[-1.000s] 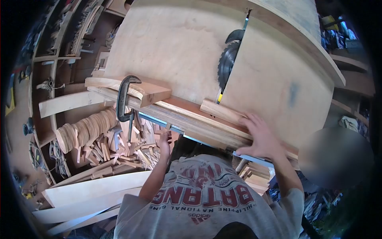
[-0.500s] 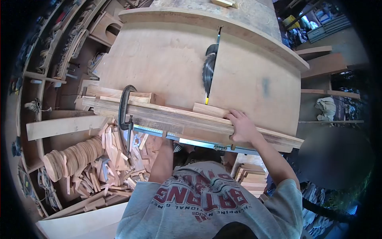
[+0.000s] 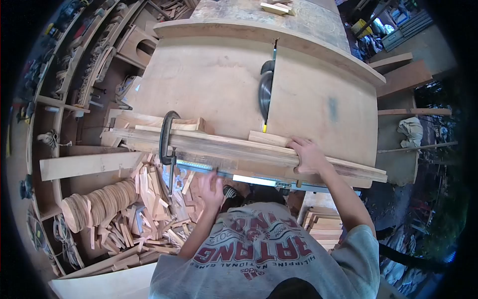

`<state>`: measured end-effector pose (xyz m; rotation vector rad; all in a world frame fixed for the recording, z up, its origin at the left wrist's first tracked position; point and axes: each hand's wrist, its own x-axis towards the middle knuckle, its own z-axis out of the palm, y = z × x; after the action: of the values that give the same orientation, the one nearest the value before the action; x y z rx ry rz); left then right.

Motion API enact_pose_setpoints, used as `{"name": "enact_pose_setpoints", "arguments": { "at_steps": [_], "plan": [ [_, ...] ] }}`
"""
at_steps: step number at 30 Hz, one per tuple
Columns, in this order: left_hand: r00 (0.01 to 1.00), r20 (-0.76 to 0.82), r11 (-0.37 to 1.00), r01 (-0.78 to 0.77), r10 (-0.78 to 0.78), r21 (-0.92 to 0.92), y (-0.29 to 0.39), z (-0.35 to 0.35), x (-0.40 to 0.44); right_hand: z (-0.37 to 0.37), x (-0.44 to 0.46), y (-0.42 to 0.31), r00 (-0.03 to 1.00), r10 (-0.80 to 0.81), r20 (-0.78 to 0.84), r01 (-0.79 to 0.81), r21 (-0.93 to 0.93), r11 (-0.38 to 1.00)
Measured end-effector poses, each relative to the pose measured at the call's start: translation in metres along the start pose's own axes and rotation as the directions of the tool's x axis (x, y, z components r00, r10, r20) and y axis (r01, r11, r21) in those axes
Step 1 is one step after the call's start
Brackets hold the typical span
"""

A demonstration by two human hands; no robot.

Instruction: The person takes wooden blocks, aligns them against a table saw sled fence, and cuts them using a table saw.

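Observation:
My right hand [image 3: 311,156] wraps over the thick plywood rail [image 3: 224,147] at the table's near edge. Its fingertips press on the right end of a small wood block [image 3: 269,138], and its thumb is on the near side of the rail. The block lies against the rail's far side, just in front of the circular saw blade [image 3: 265,94]. The blade's teeth are smeared, as if spinning. Below the rail, my left hand [image 3: 213,190] is raised near the table's front edge with its fingers apart and nothing in them.
A C-clamp [image 3: 168,138] grips the rail on the left. The sled's far fence [image 3: 269,37] crosses the back. A metal level-like bar [image 3: 254,180] runs below the rail. Offcuts [image 3: 154,199] and stacked round discs [image 3: 99,204] lie lower left; cut boards [image 3: 322,224] are stacked lower right.
My left hand has come back from under the table edge into sight. The blade's teeth, sharp before, are now blurred. My right hand keeps its hold on the block and rail.

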<state>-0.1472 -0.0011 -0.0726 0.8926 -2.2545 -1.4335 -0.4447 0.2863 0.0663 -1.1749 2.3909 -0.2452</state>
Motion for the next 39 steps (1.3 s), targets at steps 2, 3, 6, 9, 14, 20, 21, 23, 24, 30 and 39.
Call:
{"name": "enact_pose_setpoints", "arguments": {
  "at_steps": [2,3,6,9,14,20,21,23,24,30,39],
  "plan": [
    [0.809,-0.232,0.84,-0.498,0.54,0.216,0.065,-0.015,0.054,-0.001,0.001,0.001,1.0,-0.01,-0.03,0.01,0.004,1.0],
    [0.725,-0.312,0.789,-0.559,0.614,0.254,0.089,-0.022,0.086,-0.004,0.003,-0.001,1.0,-0.017,-0.026,0.017,0.005,1.0],
    [0.649,-0.409,0.767,-0.55,0.642,0.331,0.118,-0.03,0.152,-0.014,0.004,-0.006,0.997,0.028,0.071,-0.03,0.029,0.999],
    [0.665,-0.289,0.719,-0.575,0.688,0.389,0.117,-0.027,0.179,-0.018,0.004,-0.007,0.999,0.028,0.039,-0.029,0.026,0.999],
    [0.641,-0.289,0.692,-0.568,0.711,0.445,0.113,-0.024,0.187,-0.018,0.011,-0.003,0.999,0.037,-0.002,-0.037,0.029,0.999],
    [0.632,-0.292,0.69,-0.586,0.717,0.425,0.115,-0.009,0.214,-0.032,0.035,0.015,0.999,0.037,-0.01,-0.037,0.025,0.999],
    [0.633,-0.295,0.692,-0.585,0.716,0.423,0.116,-0.007,0.217,-0.034,0.038,0.017,0.999,0.038,-0.007,-0.038,0.026,0.999],
    [0.638,-0.294,0.695,-0.582,0.712,0.422,0.118,-0.003,0.226,-0.045,0.046,0.019,0.999,0.04,0.003,-0.041,0.045,0.998],
    [0.64,-0.29,0.695,-0.581,0.711,0.424,0.12,-0.001,0.231,-0.047,0.05,0.021,0.999,0.041,0.007,-0.041,0.047,0.998],
    [0.654,-0.289,0.708,-0.575,0.699,0.409,0.127,0.012,0.26,-0.059,0.071,0.04,0.999,0.045,0.0,-0.044,0.038,0.998],
    [0.635,-0.289,0.693,-0.601,0.717,0.398,0.138,0.032,0.302,-0.076,0.101,0.066,0.999,0.051,-0.011,-0.051,0.015,0.999]
  ]
}}
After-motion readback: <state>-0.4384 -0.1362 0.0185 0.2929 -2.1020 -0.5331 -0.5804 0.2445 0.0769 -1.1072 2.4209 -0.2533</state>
